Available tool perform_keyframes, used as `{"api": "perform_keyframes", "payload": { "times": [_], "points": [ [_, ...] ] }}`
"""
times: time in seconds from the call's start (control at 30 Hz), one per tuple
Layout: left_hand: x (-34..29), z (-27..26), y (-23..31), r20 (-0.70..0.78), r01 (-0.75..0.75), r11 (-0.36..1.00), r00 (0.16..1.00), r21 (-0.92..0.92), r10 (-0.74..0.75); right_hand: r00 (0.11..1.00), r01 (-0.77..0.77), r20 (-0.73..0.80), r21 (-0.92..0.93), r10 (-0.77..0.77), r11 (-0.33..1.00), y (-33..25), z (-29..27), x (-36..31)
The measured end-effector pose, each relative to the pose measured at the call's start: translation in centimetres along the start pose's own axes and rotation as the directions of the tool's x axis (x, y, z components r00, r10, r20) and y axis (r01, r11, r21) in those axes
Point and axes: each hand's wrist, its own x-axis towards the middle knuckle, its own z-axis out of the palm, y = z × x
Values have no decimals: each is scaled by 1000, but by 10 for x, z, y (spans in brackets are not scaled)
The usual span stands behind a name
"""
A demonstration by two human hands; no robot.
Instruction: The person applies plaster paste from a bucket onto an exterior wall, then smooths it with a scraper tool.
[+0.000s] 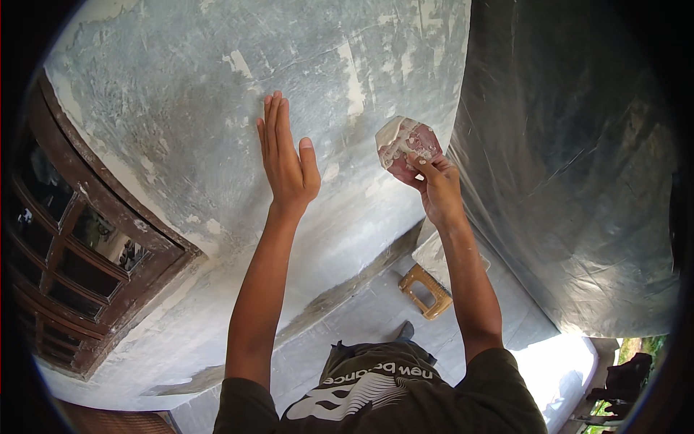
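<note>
The left hand (pixel 289 163) was raised before the grey, patchy wall (pixel 217 130), its fingers straight and close together, the thumb standing apart; it had hold of nothing that showed. Its palm was turned out of sight, and whether it touched the wall or hung just short of it could not be told.

The right hand (pixel 439 192) was closed about the lower edge of a flat pink scraper (pixel 428 137), thumb on the near face and the other fingers mostly hidden behind. The scraper was held up to the right of the left hand, well apart from it, with the wall behind. Whitish paste (pixel 396 134) covered part of its face and blurred its outline, so its full shape was hard to make out.

Below, the right forearm hid part of a pale board (pixel 430 254) and perhaps a corner of the yellow-brown plastic piece (pixel 434 312) beside it; whether the two were joined was unclear. A foot (pixel 406 331) showed only in part on the grey floor (pixel 361 318), beyond the dark shirt (pixel 470 405).

The brown window frame (pixel 170 253) at left and the dark plastic sheet (pixel 571 159) at right both ran into the black rim, which cut them off. Reflections muddled the panes.
</note>
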Motion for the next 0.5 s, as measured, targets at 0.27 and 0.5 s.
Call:
{"api": "perform_keyframes", "payload": {
  "times": [0.27,0.5],
  "points": [
    [-84,162,79,315,207,951,940,-231,-129,942,-130,-286,182,179,975,49,-158,-19],
    [-170,275,152,580,364,860,809,-357,-102,819,-222,-457,304,346,926,90,-274,-62]
  ]
}}
